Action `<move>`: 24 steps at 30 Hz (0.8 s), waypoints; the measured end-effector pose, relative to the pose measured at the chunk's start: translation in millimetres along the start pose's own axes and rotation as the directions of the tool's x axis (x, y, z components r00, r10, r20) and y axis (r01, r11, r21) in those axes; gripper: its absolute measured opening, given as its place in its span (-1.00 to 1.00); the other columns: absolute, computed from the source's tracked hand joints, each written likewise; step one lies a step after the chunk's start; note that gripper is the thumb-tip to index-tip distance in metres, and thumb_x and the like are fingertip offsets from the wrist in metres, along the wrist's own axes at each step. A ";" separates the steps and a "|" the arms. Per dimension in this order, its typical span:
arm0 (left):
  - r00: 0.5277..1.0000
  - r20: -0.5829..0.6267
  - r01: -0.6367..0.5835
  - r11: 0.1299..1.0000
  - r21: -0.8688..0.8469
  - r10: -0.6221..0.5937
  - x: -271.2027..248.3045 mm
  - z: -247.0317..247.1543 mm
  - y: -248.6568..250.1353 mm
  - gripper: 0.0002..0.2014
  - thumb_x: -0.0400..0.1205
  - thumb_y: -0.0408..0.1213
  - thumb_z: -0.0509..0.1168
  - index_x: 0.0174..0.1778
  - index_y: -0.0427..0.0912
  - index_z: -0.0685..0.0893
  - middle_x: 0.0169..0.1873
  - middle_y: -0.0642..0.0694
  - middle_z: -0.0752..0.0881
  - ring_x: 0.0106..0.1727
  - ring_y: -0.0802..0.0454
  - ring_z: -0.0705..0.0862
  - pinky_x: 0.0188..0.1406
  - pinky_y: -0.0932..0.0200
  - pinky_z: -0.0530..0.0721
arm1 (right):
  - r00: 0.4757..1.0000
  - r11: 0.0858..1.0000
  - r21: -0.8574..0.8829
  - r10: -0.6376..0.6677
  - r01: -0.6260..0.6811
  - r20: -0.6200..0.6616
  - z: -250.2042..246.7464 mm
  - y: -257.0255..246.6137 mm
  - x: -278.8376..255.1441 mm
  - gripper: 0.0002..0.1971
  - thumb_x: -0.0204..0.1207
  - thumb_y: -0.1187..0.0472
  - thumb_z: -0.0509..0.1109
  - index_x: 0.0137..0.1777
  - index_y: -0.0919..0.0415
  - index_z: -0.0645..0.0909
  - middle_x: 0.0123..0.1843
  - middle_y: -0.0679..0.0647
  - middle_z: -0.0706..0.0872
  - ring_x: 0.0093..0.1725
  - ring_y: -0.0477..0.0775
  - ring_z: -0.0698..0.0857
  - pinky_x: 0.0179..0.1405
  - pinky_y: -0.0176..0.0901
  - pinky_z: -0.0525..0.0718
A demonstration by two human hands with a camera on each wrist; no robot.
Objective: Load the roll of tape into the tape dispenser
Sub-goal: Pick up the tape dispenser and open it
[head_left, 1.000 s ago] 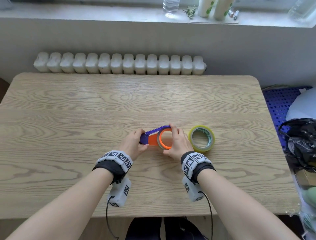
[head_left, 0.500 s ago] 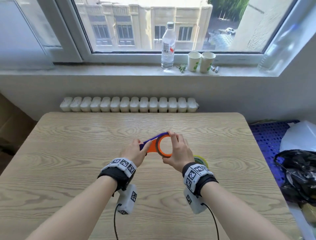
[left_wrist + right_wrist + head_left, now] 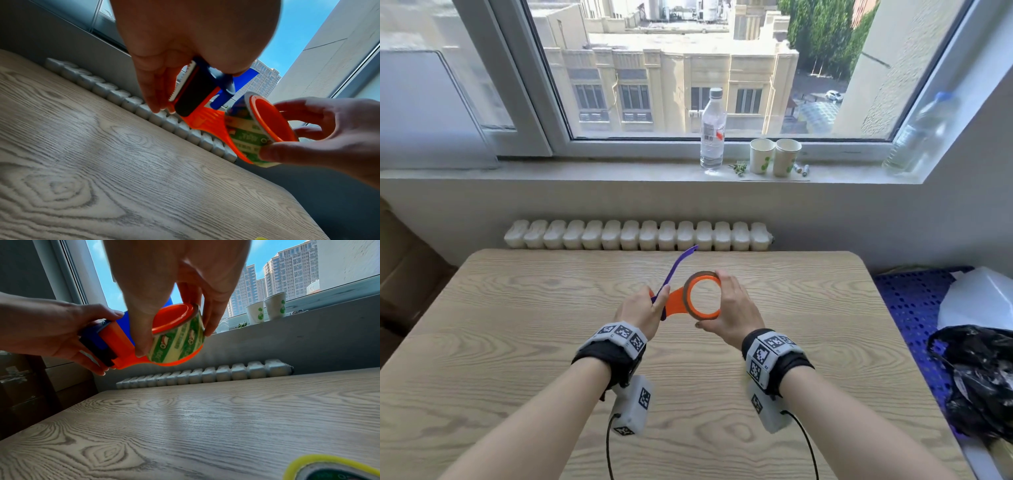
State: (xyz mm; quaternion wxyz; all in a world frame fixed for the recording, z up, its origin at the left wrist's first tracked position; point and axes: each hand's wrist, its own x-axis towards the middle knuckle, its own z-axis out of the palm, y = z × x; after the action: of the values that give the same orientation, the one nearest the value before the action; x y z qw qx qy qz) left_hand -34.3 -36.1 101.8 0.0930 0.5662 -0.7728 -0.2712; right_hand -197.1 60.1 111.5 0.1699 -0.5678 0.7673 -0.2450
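Both hands are holding the orange tape dispenser [image 3: 681, 301] above the wooden table [image 3: 517, 342], its long axis running left to right; the left hand [image 3: 642, 310] is gripping the cutter end, the right hand [image 3: 732, 313] is curling around the hub ring, where an empty printed core [image 3: 179, 344] is sitting. The purple cover [image 3: 676, 269] is swinging up toward the window [image 3: 688, 68]. The yellow roll of tape [image 3: 329, 467] is lying on the table, cut off at the right wrist view's edge.

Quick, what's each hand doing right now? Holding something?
Left hand: grips the cutter end of the tape dispenser, held above the table.
Right hand: fingers curled round the empty tape core on the dispenser's orange hub.
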 end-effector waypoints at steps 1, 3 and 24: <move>1.000 0.005 0.006 1.000 0.010 -0.006 0.8 -0.4 -1.1 -0.41 0.62 0.22 -0.05 -0.11 -0.28 0.60 -0.23 -0.27 0.75 -0.14 -0.26 0.68 -0.07 -0.05 0.57 | 1.000 1.000 0.000 -0.009 0.009 -0.002 -0.2 -1.1 1.1 0.05 0.19 0.04 0.64 0.57 0.24 0.08 0.52 0.12 0.37 0.52 0.10 0.36 0.51 -0.11 0.36; 1.000 0.013 0.024 0.999 0.032 -0.025 2.5 -0.9 -4.2 -0.40 0.63 0.21 -0.06 -0.09 -0.29 0.60 -0.21 -0.27 0.75 -0.11 -0.27 0.68 -0.06 -0.06 0.56 | 0.999 0.999 -0.011 -0.032 0.031 -0.009 -0.2 -3.6 2.8 0.04 0.17 0.01 0.64 0.56 0.25 0.12 0.50 0.12 0.40 0.51 0.09 0.38 0.50 -0.12 0.37; 0.982 0.019 0.187 0.956 -0.228 -0.187 -19.3 -16.6 -74.9 -0.51 0.60 0.16 -0.04 0.12 -0.12 0.58 0.07 -0.22 0.75 0.09 -0.28 0.68 0.16 -0.11 0.56 | 0.990 0.990 -0.034 0.139 -0.138 0.034 50.8 20.0 -29.3 0.04 0.12 -0.12 0.63 0.53 0.22 0.20 0.43 0.12 0.40 0.45 0.09 0.41 0.39 -0.07 0.48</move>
State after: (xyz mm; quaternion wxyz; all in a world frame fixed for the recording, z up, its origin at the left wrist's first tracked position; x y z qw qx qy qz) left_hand 41.6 -39.3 79.5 0.1325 0.6226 -0.6792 -0.3653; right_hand -176.7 83.5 57.8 0.1915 -0.5202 0.8053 -0.2103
